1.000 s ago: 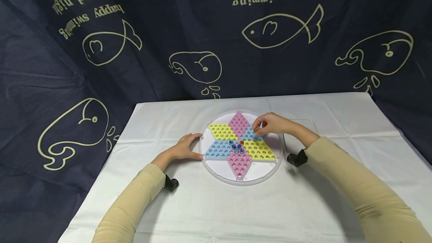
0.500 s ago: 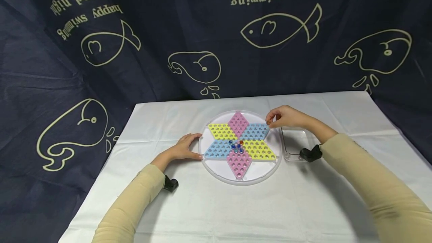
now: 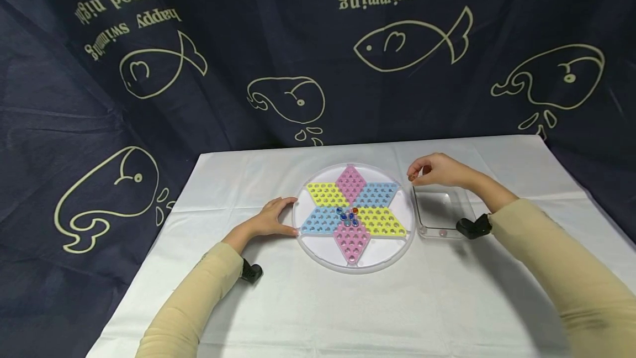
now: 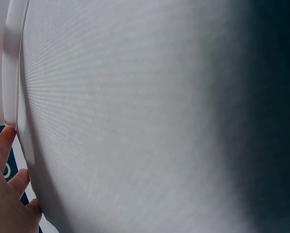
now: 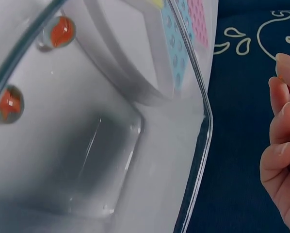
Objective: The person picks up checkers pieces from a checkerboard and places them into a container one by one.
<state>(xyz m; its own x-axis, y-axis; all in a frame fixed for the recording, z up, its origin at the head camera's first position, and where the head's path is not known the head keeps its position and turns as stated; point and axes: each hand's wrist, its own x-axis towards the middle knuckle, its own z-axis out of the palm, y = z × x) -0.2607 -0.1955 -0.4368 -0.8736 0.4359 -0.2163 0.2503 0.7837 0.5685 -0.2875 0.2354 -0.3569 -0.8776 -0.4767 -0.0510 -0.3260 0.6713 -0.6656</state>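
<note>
Nearest us is the round star board (image 3: 382,253), its middle holding 1 orange-red marble (image 3: 355,211) among several blue marbles (image 3: 344,216). At its left rim we see the left hand (image 3: 271,219), fingers spread and touching the edge, grasping nothing. To the right stands the clear box (image 3: 439,209), with 2 orange-cored marbles (image 5: 62,32) inside near its closest wall. By the box's far left corner, the right hand (image 3: 442,170) pinches a small orange marble (image 3: 412,178) between thumb and fingers.

We judge the step in hand to be shifting single marbles between board and box; which way, we cannot tell. The next move calls for a firm pinch and clearance over the rim.

On the dark backdrop (image 3: 278,21) behind, we read "happy swimming" and "good night", upside down. We find no brand.
</note>
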